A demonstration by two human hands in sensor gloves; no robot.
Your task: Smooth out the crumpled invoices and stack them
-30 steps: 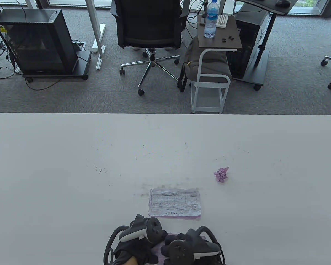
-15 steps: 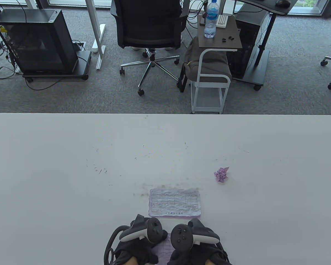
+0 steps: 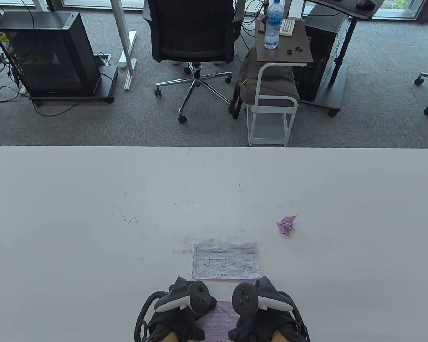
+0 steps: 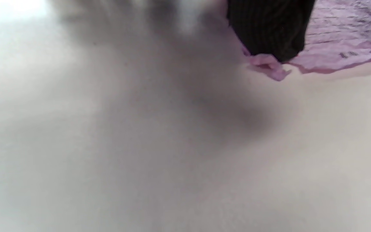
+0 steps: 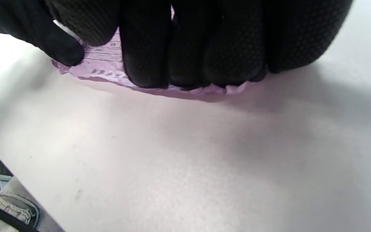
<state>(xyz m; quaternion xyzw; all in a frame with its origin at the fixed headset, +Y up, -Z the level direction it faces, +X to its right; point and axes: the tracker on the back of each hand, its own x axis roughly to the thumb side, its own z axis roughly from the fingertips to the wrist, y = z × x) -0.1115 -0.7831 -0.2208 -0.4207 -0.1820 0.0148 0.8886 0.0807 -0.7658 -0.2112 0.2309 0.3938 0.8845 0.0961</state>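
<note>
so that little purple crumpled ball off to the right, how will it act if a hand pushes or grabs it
The crumpled purple ball looks like thin paper, so probably very light and likely to skid or tumble on the smooth white table when nudged. Its loose folds suggest it squashes easily and might tear if pulled open roughly.

Past the white surface (image 3: pixel 92 199) up top: black office chair (image 3: pixel 192 32) in the middle, PC tower (image 3: pixel 46 53) upper left, small side table (image 3: pixel 283 53) with a water bottle (image 3: pixel 273 25) on it, upper right.
</note>
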